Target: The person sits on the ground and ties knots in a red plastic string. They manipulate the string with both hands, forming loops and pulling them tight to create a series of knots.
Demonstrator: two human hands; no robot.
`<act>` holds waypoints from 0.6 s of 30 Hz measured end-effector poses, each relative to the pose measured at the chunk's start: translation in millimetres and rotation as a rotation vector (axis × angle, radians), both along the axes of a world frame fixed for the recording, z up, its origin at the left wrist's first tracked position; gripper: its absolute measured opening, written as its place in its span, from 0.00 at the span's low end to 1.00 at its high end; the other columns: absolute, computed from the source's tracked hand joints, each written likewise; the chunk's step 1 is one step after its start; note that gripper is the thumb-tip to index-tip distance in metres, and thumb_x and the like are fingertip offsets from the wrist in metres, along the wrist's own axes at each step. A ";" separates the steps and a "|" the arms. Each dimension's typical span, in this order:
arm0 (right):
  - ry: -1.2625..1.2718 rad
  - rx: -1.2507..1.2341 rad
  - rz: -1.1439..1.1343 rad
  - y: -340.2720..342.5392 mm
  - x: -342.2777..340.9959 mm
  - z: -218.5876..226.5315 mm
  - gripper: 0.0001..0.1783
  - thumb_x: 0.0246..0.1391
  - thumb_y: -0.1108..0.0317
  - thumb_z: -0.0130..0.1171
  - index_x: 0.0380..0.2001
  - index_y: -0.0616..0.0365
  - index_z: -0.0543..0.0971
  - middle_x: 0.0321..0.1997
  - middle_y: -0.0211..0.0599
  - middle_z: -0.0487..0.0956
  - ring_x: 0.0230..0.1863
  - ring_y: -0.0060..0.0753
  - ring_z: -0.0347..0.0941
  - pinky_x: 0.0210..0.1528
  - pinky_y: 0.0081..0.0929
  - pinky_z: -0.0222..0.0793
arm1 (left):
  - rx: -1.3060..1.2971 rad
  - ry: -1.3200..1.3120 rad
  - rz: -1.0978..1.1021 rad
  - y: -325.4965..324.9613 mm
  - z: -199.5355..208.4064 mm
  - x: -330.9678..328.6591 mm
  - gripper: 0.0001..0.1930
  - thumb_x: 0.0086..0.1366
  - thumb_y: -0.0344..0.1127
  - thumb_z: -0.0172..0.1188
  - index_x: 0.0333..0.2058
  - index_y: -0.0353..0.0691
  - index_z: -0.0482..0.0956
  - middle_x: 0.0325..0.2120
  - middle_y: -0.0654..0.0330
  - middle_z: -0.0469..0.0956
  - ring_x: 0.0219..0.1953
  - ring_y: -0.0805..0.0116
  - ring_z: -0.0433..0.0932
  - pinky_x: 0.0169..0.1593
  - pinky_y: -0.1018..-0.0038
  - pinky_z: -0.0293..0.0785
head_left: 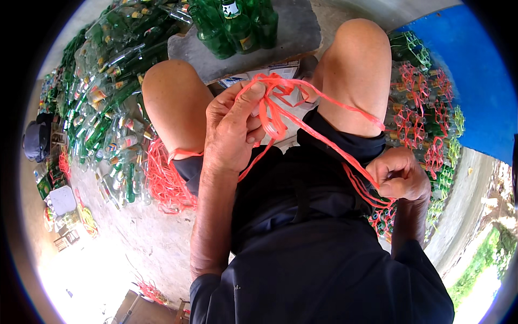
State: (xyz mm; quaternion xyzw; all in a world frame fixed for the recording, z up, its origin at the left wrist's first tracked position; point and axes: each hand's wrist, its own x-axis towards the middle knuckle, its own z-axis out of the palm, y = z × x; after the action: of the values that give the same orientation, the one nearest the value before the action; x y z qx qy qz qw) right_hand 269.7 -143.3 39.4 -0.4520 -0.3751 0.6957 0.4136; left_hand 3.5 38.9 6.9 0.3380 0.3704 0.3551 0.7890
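Observation:
A looped bunch of red plastic twine point(276, 94) is pinched between the thumb and fingers of my left hand point(234, 116), raised between my knees. Several strands run from it down to the right. My right hand point(399, 175) is closed round those strands beside my right thigh, and the stretch between both hands looks fairly taut. Another strand passes over my right knee, and loose ends hang below my right fist. Ahead of my hands, several green glass bottles point(237, 32) stand upright close together on a dark grey slab point(299, 27).
At the left lies a large heap of green and clear bottles point(116, 92), with a tangle of red twine point(164, 181) by my left thigh. Bottles bundled with red and yellow-green twine point(415, 119) stand at the right, near a blue panel point(480, 70). A dark bag point(36, 137) sits far left.

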 end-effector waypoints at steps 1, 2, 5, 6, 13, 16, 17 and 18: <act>0.015 0.024 -0.006 0.1 -0.3 1.2 0.14 0.42 0.76 0.65 0.14 0.62 0.69 0.15 0.28 0.68 0.16 0.14 0.57 0.19 0.22 0.44 | -0.015 -0.003 0.001 0.3 -0.2 0.1 0.10 0.74 0.36 0.58 0.39 0.34 0.82 0.19 0.72 0.66 0.16 0.87 0.53 0.17 0.84 0.50; 0.031 0.047 -0.012 0.5 -0.5 3.2 0.14 0.42 0.75 0.65 0.14 0.62 0.69 0.14 0.29 0.68 0.15 0.16 0.58 0.19 0.23 0.44 | -0.030 -0.006 0.003 1.1 -0.7 0.4 0.10 0.75 0.37 0.57 0.40 0.35 0.81 0.18 0.72 0.65 0.15 0.86 0.53 0.17 0.84 0.49; 0.165 0.144 -0.080 -1.1 0.0 0.3 0.15 0.41 0.75 0.66 0.13 0.63 0.69 0.13 0.32 0.69 0.14 0.21 0.59 0.17 0.24 0.46 | -0.038 -0.051 0.004 3.6 -1.3 -0.6 0.10 0.76 0.38 0.56 0.41 0.38 0.81 0.18 0.71 0.66 0.15 0.86 0.53 0.16 0.85 0.49; 0.221 0.176 -0.109 -1.8 1.0 -0.7 0.15 0.41 0.75 0.66 0.12 0.63 0.69 0.13 0.33 0.69 0.13 0.23 0.60 0.17 0.24 0.46 | -0.039 -0.075 0.006 3.8 -2.7 -1.5 0.10 0.76 0.39 0.55 0.41 0.39 0.81 0.18 0.70 0.66 0.15 0.86 0.53 0.16 0.85 0.49; 0.607 0.403 0.096 12.5 27.7 6.0 0.11 0.47 0.77 0.67 0.19 0.66 0.73 0.13 0.35 0.71 0.11 0.25 0.65 0.12 0.23 0.59 | 0.013 -0.016 0.018 4.4 -7.5 0.2 0.14 0.77 0.40 0.55 0.41 0.34 0.81 0.17 0.71 0.66 0.16 0.86 0.55 0.16 0.84 0.50; 0.662 0.461 0.050 6.5 38.1 15.4 0.09 0.49 0.76 0.68 0.23 0.64 0.76 0.15 0.30 0.74 0.11 0.22 0.66 0.12 0.23 0.62 | 0.036 0.010 0.024 6.2 -10.3 1.3 0.14 0.77 0.40 0.55 0.41 0.34 0.81 0.17 0.71 0.66 0.16 0.86 0.56 0.16 0.84 0.49; 0.676 0.468 0.014 3.4 40.9 19.7 0.09 0.49 0.75 0.69 0.23 0.63 0.76 0.15 0.30 0.75 0.10 0.21 0.66 0.12 0.23 0.62 | 0.016 0.029 0.030 7.1 -8.6 3.4 0.14 0.77 0.40 0.55 0.41 0.34 0.81 0.18 0.71 0.67 0.16 0.86 0.56 0.16 0.84 0.50; 0.669 0.507 -0.005 4.8 42.2 25.6 0.08 0.48 0.75 0.69 0.23 0.60 0.78 0.16 0.30 0.77 0.10 0.21 0.66 0.12 0.22 0.63 | -0.001 0.053 0.039 7.2 -6.8 4.4 0.13 0.77 0.39 0.54 0.41 0.34 0.81 0.18 0.70 0.67 0.17 0.86 0.56 0.16 0.84 0.50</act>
State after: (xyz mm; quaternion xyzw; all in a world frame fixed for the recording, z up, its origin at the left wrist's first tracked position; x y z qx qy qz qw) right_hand 311.9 -138.5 65.1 -0.0856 -0.3784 0.6888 0.6124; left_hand 7.9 46.1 0.1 0.3395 0.3979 0.3612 0.7720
